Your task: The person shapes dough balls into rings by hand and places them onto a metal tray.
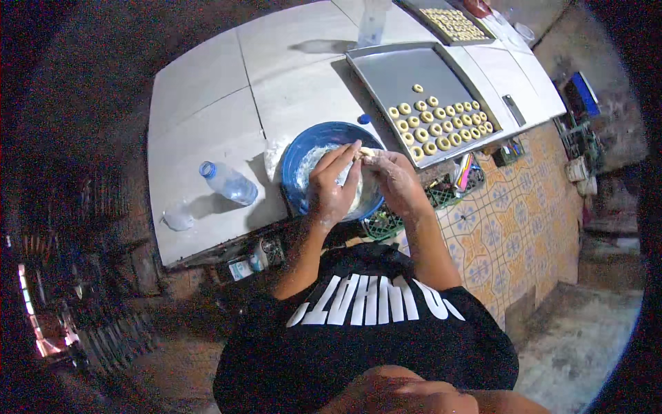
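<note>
Above a blue basin (293, 153), my left hand (332, 185) and my right hand (398, 181) meet at a small pale piece of dough (368, 152). My left fingers are stretched long, with fingertips and thumb closing on the dough's left side. Curled fingers of my right hand grip it from the other side. White flour or dough coats both hands. Inside the basin, partly hidden by my hands, lies a whitish floury mass (314, 162). Right of the basin, a metal tray (407, 63) carries rows of small ring-shaped dough pieces (435, 129).
A clear bottle (231, 185) and a small clear container (178, 218) stand on the white tabletop (200, 124) at left. Beside the basin lies a blue cap (364, 119). Farther back are another filled tray (452, 26) and a clear bottle (372, 24). Green crates (383, 226) sit below the table edge.
</note>
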The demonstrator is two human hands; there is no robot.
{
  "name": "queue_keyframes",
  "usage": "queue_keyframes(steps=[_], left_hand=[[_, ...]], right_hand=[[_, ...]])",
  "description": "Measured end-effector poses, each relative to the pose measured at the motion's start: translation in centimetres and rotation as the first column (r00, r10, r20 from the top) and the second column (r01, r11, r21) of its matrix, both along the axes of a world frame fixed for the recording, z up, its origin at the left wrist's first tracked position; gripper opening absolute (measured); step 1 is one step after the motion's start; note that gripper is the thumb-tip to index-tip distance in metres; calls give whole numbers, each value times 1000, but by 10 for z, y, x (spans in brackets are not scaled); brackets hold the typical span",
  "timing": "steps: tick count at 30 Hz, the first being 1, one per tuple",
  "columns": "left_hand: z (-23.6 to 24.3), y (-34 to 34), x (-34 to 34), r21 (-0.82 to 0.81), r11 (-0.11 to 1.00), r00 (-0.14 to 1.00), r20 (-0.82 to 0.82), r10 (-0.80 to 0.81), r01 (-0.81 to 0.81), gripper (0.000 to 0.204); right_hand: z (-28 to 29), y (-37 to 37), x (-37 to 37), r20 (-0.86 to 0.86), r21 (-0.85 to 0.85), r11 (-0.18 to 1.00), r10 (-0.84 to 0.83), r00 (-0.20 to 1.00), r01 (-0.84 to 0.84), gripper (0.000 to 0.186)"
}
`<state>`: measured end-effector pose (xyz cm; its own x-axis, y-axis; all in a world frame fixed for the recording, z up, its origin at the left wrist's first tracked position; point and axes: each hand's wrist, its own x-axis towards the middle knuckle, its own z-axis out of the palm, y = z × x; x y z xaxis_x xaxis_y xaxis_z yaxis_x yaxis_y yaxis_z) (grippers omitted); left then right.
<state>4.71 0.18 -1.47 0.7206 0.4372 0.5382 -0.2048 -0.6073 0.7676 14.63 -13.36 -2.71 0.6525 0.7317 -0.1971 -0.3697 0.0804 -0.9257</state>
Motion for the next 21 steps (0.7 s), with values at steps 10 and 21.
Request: queue_keyframes(steps=[10, 21], left_hand=[[4, -5, 8, 6, 1000, 1000, 8, 23, -23, 31], [-6, -3, 16, -922, -154, 902, 381, -202, 355, 56]], right_hand=[[20, -2, 2, -131, 98, 995, 27, 991, -14, 35], [28, 4, 11, 807, -58, 998, 39, 589, 14, 38]])
